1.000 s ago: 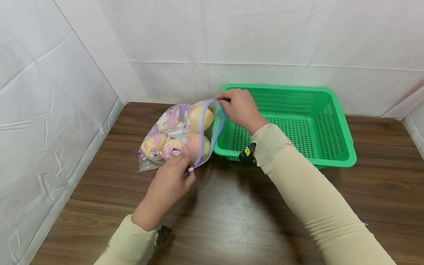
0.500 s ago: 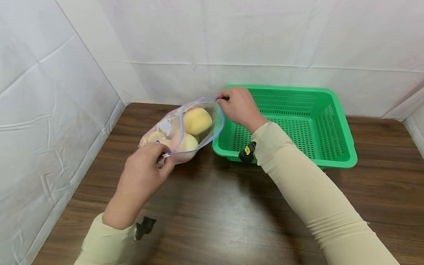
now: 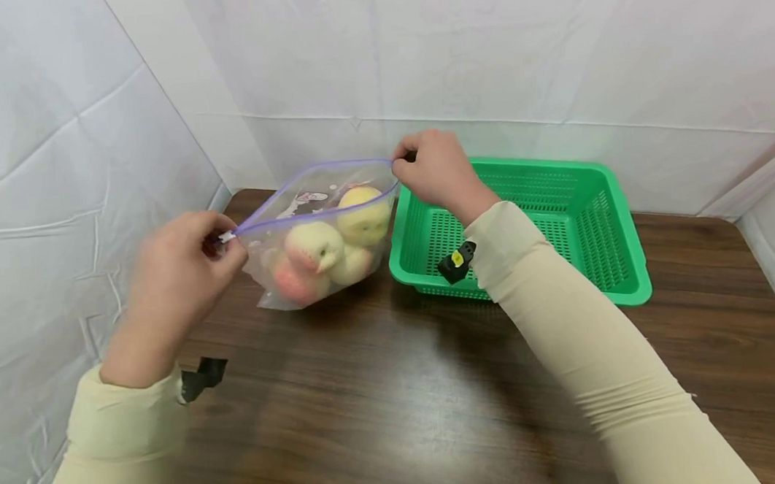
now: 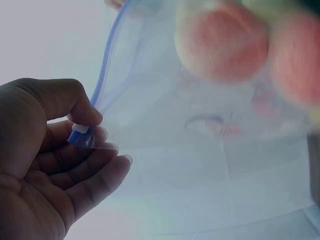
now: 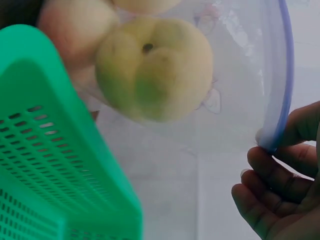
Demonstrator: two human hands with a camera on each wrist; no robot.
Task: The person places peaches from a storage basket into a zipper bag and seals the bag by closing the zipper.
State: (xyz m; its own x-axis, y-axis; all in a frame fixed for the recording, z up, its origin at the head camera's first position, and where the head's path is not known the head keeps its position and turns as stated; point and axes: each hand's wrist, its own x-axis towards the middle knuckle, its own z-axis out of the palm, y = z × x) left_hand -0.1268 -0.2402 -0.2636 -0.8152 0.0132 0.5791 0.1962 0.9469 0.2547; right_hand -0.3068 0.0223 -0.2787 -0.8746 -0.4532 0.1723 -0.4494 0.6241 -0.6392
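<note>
A clear zip bag (image 3: 264,267) with a purple zip edge and cartoon prints holds several peaches (image 3: 314,246). It stretches between both hands in the head view, its mouth gaping upward. My left hand (image 3: 178,267) pinches the left corner; in the left wrist view, thumb and index finger grip it right at the white slider (image 4: 80,128). The opposite corner is pinched by my right hand (image 3: 439,170), with the other fingers loosely curled below in the right wrist view. One yellow-green peach (image 5: 155,70) shows through the plastic there.
A green plastic basket (image 3: 624,244) with slotted walls stands right of the bag, partly under the right forearm. Dark wooden tabletop (image 3: 382,388) lies beneath. White sheeting (image 3: 496,61) closes off the back and sides.
My left hand has moved left and up with the slider corner, pulling the bag's mouth wide. The right hand has risen slightly. The peaches have tumbled and shifted inside the bag.
</note>
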